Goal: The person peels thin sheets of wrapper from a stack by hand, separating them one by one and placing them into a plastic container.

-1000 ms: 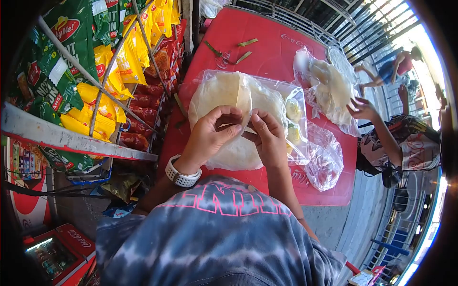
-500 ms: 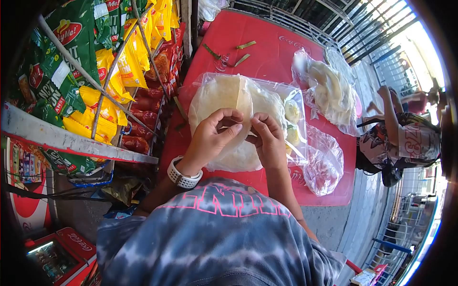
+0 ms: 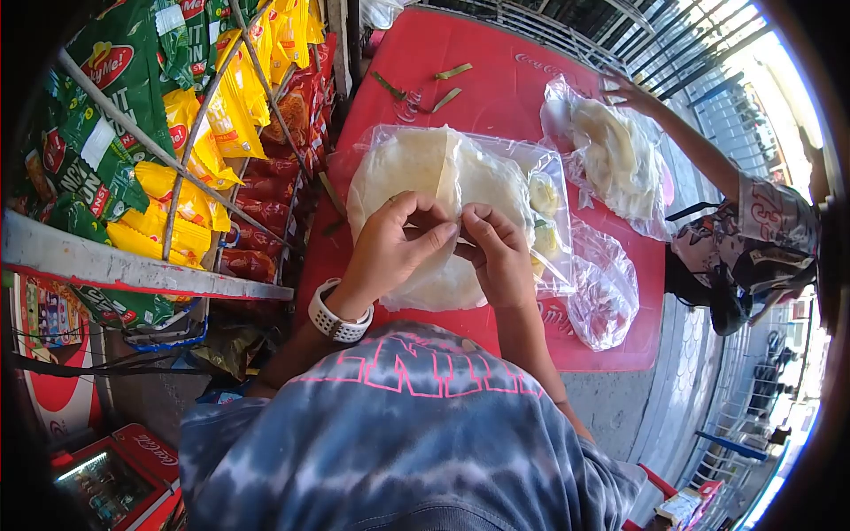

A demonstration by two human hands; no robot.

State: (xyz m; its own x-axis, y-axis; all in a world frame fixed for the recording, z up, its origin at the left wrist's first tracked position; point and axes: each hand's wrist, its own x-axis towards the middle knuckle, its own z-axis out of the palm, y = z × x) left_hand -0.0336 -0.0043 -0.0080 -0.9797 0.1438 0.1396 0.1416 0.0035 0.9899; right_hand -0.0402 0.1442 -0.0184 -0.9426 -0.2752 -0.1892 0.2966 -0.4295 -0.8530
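A stack of thin, pale round spring roll wrappers (image 3: 381,181) lies on clear plastic in front of me. My left hand (image 3: 398,250), with a white watch on its wrist, pinches the edge of a raised wrapper (image 3: 449,168) between thumb and forefinger. Close beside it, my right hand (image 3: 498,250) pinches the same wrapper edge, fingertips nearly touching the left ones. The lifted sheet stands partly folded away from the stack. Right of the stack, pale yellow-green pieces (image 3: 544,234) lie under clear plastic.
A red table (image 3: 478,53) carries a bag of more wrappers (image 3: 611,150), a crumpled plastic bag (image 3: 602,296) and green strips (image 3: 453,71). At left hangs a rack of snack packets (image 3: 190,150). Another person (image 3: 753,221) stands at right, an arm stretched over the table's far corner.
The other person has stretched an arm to the table's far right corner. My hands keep their pinch on the wrapper, with only slight movement.
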